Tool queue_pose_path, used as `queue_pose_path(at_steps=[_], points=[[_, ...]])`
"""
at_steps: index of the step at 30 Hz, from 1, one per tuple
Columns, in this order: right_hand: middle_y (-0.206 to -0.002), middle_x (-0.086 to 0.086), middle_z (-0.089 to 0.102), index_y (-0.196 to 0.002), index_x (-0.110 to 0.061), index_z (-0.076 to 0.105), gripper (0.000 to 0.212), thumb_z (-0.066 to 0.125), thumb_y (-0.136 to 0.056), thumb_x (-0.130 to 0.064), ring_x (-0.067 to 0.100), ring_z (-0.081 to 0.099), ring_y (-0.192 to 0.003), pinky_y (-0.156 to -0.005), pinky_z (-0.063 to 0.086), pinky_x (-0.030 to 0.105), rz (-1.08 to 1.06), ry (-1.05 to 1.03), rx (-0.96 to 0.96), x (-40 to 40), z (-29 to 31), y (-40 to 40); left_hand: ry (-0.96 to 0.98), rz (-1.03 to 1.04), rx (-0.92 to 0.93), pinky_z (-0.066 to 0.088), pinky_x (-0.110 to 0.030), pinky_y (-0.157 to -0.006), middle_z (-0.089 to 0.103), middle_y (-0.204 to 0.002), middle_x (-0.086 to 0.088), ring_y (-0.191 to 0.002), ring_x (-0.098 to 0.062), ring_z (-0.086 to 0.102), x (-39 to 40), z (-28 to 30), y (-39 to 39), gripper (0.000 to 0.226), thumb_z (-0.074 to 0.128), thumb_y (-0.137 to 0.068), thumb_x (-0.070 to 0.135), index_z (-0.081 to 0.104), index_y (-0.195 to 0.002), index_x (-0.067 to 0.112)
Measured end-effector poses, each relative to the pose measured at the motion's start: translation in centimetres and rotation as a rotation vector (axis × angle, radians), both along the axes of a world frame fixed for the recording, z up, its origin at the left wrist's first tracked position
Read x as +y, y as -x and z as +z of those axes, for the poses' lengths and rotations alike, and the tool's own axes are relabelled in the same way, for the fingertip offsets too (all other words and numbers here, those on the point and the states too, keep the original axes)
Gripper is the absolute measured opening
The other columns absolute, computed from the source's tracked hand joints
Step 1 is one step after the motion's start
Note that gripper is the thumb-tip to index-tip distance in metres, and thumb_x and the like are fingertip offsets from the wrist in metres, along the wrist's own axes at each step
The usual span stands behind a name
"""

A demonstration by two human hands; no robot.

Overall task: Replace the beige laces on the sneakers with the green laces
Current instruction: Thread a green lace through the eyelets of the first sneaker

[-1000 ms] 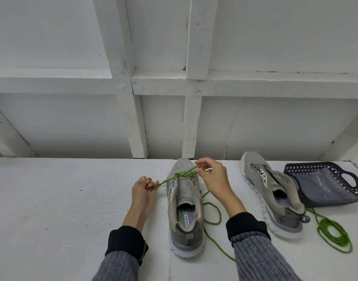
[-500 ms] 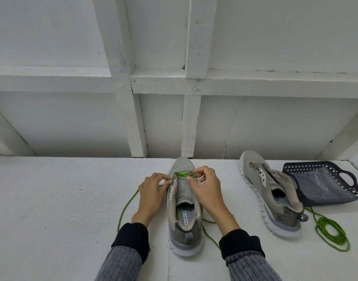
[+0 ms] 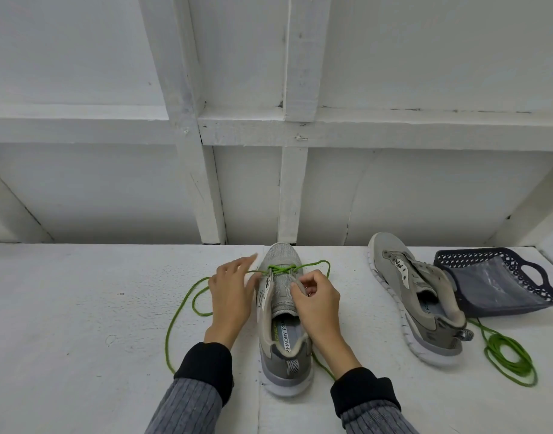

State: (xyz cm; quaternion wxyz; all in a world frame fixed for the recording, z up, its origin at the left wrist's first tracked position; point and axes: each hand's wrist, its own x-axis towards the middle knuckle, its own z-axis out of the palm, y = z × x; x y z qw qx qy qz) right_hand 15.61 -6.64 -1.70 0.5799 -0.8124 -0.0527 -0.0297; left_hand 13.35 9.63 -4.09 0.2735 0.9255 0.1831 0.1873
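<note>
Green lace (image 3: 281, 269), thin and limp, crossed the lowest eyelets of the sneaker (image 3: 283, 324) near the tabletop's (image 3: 81, 308) far edge; the left hand (image 3: 231, 296) hovered with fingers spread loose, the right hand (image 3: 315, 303) pinched the eyelet flap; best gripped near its tip

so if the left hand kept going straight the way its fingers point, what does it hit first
Probably the green lace crossed over the toe end of the near sneaker; the left hand points up and right at it. Depth is unclear, so it might pass above.
</note>
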Motion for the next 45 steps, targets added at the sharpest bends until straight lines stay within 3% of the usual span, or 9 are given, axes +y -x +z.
queue_pose_path(at_steps=[4,13,17,21,25,30,34,38,45], points=[[-0.076,0.001,0.061,-0.074,-0.017,0.059,0.014,0.068,-0.083,-0.011,0.007,0.053,-0.064,-0.056,0.045,0.015,-0.042,-0.021,-0.012,0.0,0.1,0.3,-0.005,-0.03,-0.014,0.025,-0.041,-0.098,0.066,-0.105,0.017,-0.114,-0.015,0.049,-0.4,0.3,-0.4,0.011,0.059,-0.095,0.038,0.07,-0.094,0.037],[-0.069,0.002,0.06,-0.072,-0.011,0.058,0.016,0.067,-0.086,-0.01,0.009,0.051,-0.06,-0.053,0.041,0.01,-0.101,-0.063,-0.027,0.2,0.6,0.6,0.265,0.1,-0.01,0.035,-0.041,-0.09,0.06,-0.075,0.022,-0.088,-0.006,0.06,-0.7,0.4,0.6,0.02,0.055,-0.098,0.034,0.06,-0.078,0.035],[-0.089,-0.004,0.064,-0.099,-0.022,0.065,0.016,0.056,-0.095,-0.034,0.003,0.055,-0.075,-0.066,0.043,0.012,0.017,-0.167,0.071,-0.4,0.5,-0.8,0.415,-0.028,0.003,0.039,-0.047,-0.098,0.067,-0.082,0.022,-0.089,0.004,0.059,1.0,-0.1,0.5,0.02,0.055,-0.095,0.043,0.063,-0.079,0.036],[-0.104,-0.001,0.046,-0.121,-0.027,0.061,0.025,0.052,-0.098,-0.026,0.008,0.047,-0.096,-0.084,0.04,0.016,0.117,0.171,0.0,-0.8,-0.1,-4.1,0.513,-0.109,-0.02,0.047,-0.052,-0.093,0.07,-0.083,0.021,-0.089,-0.002,0.064,1.5,0.1,0.2,0.019,0.057,-0.094,0.042,0.066,-0.079,0.033],[-0.099,-0.004,0.043,-0.092,-0.021,0.068,0.009,0.059,-0.094,-0.022,0.01,0.041,-0.098,-0.075,0.036,0.022,0.131,0.341,-0.056,-1.1,-0.5,-5.0,0.386,-0.035,-0.005,0.048,-0.046,-0.088,0.068,-0.078,0.022,-0.083,-0.002,0.063,1.4,0.4,0.1,0.021,0.057,-0.095,0.037,0.063,-0.075,0.037],[-0.096,-0.006,0.044,-0.083,-0.017,0.067,0.014,0.057,-0.094,-0.018,0.01,0.04,-0.095,-0.07,0.033,0.025,0.031,0.362,-0.069,-1.2,-0.8,-4.8,0.275,0.069,0.075,0.046,-0.036,-0.075,0.065,-0.073,0.015,-0.073,-0.009,0.058,1.2,0.4,0.4,0.027,0.055,-0.098,0.031,0.055,-0.071,0.034],[-0.099,0.0,0.048,-0.086,-0.018,0.067,0.013,0.057,-0.094,-0.014,0.015,0.051,-0.094,-0.076,0.037,0.023,0.012,0.278,-0.027,-1.6,-0.5,-4.6,0.623,-0.009,0.059,0.043,-0.023,-0.072,0.067,-0.085,0.006,-0.089,-0.017,0.061,0.9,1.1,0.4,0.025,0.053,-0.099,0.027,0.061,-0.077,0.02],[-0.103,0.004,0.052,-0.097,-0.013,0.069,0.01,0.06,-0.093,-0.012,0.01,0.053,-0.08,-0.066,0.035,0.006,-0.046,0.136,-0.043,-2.4,1.2,-4.8,1.071,-0.121,-0.08,0.047,-0.028,-0.097,0.07,-0.108,0.002,-0.11,-0.013,0.062,1.0,3.4,0.9,0.023,0.048,-0.102,0.02,0.069,-0.096,0.011],[-0.084,-0.001,0.066,-0.094,-0.017,0.065,0.008,0.057,-0.095,-0.016,0.008,0.06,-0.078,-0.066,0.044,0.011,0.043,-0.055,0.057,-1.8,2.7,-3.3,1.135,-0.308,-0.383,0.052,-0.026,-0.095,0.073,-0.095,-0.007,-0.1,-0.018,0.068,-0.2,8.5,1.5,0.033,0.038,-0.104,0.018,0.066,-0.093,0.005]])
